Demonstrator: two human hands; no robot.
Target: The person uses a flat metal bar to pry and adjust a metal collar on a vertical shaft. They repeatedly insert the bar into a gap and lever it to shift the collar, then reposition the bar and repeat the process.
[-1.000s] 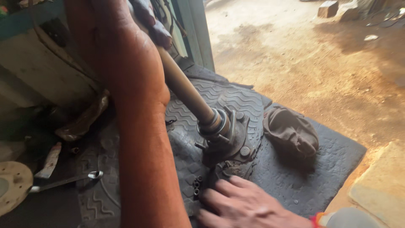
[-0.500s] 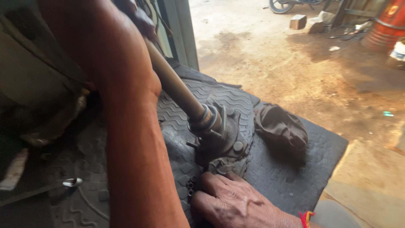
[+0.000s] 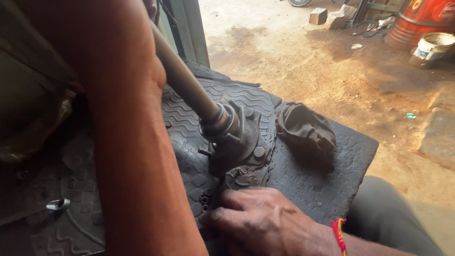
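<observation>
A bare forearm (image 3: 137, 156) fills the left of the frame, running up out of view; that left hand is hidden, so its grip cannot be told. Centre, a smooth metal shaft (image 3: 182, 78) slants down into a greasy cast flange housing (image 3: 237, 142), propped on the ribbed rubber mat (image 3: 303, 180). Lower centre, the right hand (image 3: 258, 223) lies curled beside small dark bushings (image 3: 205, 199), fingertips touching them. Right of the housing, a crumpled dark rag (image 3: 305, 132).

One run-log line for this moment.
right hand: on black rubber mat, by small dark nuts | greasy metal shaft housing: upright-tilted | left hand: hidden
</observation>
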